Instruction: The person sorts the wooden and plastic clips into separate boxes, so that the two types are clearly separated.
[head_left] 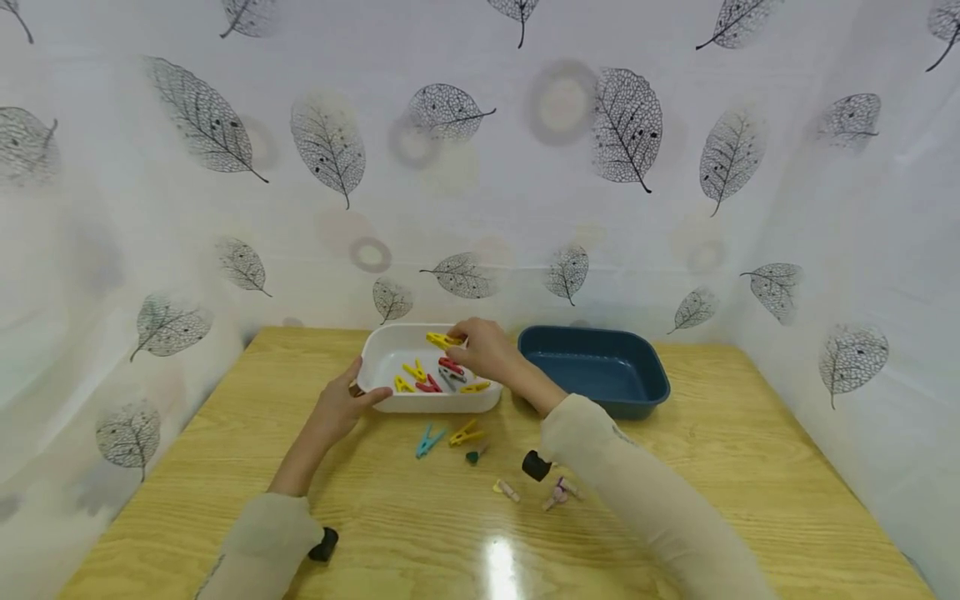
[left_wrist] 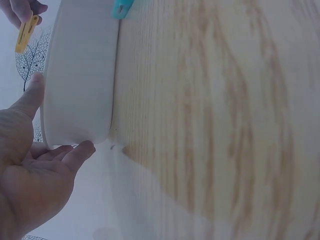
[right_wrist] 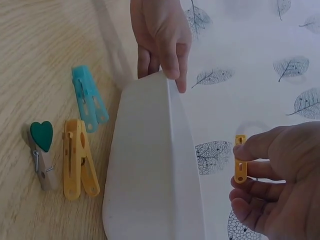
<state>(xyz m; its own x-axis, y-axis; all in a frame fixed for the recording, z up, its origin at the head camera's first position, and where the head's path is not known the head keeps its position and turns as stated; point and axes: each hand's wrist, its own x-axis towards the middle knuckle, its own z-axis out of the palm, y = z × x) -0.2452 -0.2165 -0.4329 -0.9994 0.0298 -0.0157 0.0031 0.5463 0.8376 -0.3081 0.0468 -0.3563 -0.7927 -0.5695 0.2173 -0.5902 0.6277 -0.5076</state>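
The right hand point(head_left: 486, 354) pinches a yellow clothespin point(head_left: 442, 340) above the white tray point(head_left: 435, 403); the right wrist view shows that clothespin point(right_wrist: 240, 159) between thumb and fingers point(right_wrist: 267, 170). At the tray's left end, the left hand point(head_left: 341, 407) grips the rim, its thumb over the front edge and the other fingers around the outer side. Inside the tray lie several clothespins: yellow ones point(head_left: 414, 371), red ones point(head_left: 452, 365) and a grey one point(head_left: 452, 377).
A dark blue tray point(head_left: 637, 407) stands right of the white one. In front lie a blue clothespin point(head_left: 428, 442), a yellow one point(head_left: 466, 433), a wooden one with a green heart point(head_left: 472, 457), and small wooden ones point(head_left: 507, 490) nearer the front. A leaf-print curtain point(head_left: 480, 208) surrounds the table.
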